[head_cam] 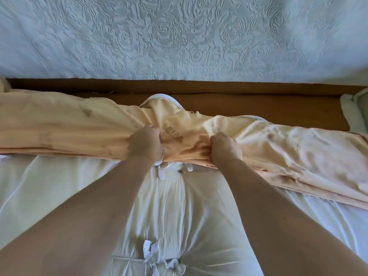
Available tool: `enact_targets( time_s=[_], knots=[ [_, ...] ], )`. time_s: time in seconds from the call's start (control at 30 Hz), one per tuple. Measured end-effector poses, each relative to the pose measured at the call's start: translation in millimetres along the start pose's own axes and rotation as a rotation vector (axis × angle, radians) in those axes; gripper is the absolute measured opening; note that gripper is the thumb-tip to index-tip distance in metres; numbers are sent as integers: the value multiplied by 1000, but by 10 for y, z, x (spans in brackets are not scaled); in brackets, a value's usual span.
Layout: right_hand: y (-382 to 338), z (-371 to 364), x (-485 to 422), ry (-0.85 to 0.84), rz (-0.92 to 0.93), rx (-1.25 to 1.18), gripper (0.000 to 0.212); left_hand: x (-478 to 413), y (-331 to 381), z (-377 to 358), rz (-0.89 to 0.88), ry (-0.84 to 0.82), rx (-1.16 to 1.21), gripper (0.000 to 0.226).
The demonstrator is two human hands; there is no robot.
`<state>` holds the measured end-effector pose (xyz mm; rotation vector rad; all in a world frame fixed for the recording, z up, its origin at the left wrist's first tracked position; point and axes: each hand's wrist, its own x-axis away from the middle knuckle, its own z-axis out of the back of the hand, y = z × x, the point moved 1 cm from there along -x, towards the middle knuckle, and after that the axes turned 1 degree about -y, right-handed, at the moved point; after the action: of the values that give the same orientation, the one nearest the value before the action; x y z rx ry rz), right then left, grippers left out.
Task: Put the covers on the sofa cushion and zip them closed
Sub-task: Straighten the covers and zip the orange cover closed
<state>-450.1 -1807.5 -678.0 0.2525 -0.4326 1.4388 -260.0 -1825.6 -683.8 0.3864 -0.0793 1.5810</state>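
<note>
The peach-coloured cover (79, 128) is lying bunched in a long, rumpled band across the far end of the white sofa cushion (179, 206), stretching from the left edge of the view to the right, with its near hem resting on the cushion's top face. The cushion itself is filling the lower half of the view, running toward the person between the two bare forearms. The left hand (146, 143) is clenching a gathered fold of the cover near the middle of the band, its grip tight on the cloth with the fingers curled under. The right hand (226, 149) is doing the same just beside it, its grip bunched into the fabric, with a short stretch of creased cover sagging between the two fists. A white-edged opening (161, 96) of the cover is arching up just beyond the hands. Short white fabric ties (161, 173) are hanging out from under the cover's hem below the left hand, and a knotted cluster of ties (151, 253) is sitting on the cushion nearer the person. Beyond the cover a brown sofa base (258, 102) is showing as a bare strip, and above that a pale blue fabric (179, 36) with an embossed rose pattern is spreading across the whole top of the view. At the right edge a pale padded corner (352, 110) is resting on the brown base — too little of it is showing to tell what it is.
</note>
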Motion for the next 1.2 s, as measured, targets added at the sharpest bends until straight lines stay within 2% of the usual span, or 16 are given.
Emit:
enact_targets(
  time_s=[0.13,0.2,0.27,0.3,0.37,0.43,0.5,0.6,0.7,0.77,0.83,0.9,1.0,1.07,1.13,1.2],
  knots=[
    [158,70,159,256,133,-311,26,241,-201,26,-375,209,92,4],
    [160,202,264,245,159,-393,24,392,-258,36,-499,152,135,5],
    [82,270,387,115,148,-366,18,560,-244,51,-477,105,146,24],
    [45,273,475,55,144,-335,17,682,-228,65,-473,109,98,29],
    [-15,168,749,-98,131,-230,21,960,-176,99,-402,-29,-95,40],
    [-46,-29,1152,-239,127,-131,26,1275,-188,94,-294,-155,-210,41],
    [-51,-316,1602,-343,69,-204,32,1585,-336,10,-241,-256,-244,41],
    [-91,-656,2247,-465,-1,-371,41,2112,-586,-117,-260,-413,-163,45],
    [-105,-806,2521,-523,-4,-344,36,2456,-702,-240,-254,-461,-187,40],
    [-110,-757,2566,-517,29,-277,30,2514,-588,-72,-238,-573,-233,42],
    [-88,-678,2502,-496,68,-258,29,2411,-556,-46,-251,-452,-335,38],
    [-48,-542,2415,-418,67,-315,28,2327,-412,139,-263,-355,-286,35],
    [21,-250,2270,-217,35,-349,37,2195,-275,298,-380,-42,-201,65],
    [71,-98,2173,-120,21,-229,55,2084,-219,279,-359,79,-249,83],
    [152,-71,2042,-120,35,-79,69,1989,-147,290,-294,24,-323,104],
    [220,-146,1936,-278,74,64,76,1923,-114,243,-278,-112,-436,105]
  ],
)
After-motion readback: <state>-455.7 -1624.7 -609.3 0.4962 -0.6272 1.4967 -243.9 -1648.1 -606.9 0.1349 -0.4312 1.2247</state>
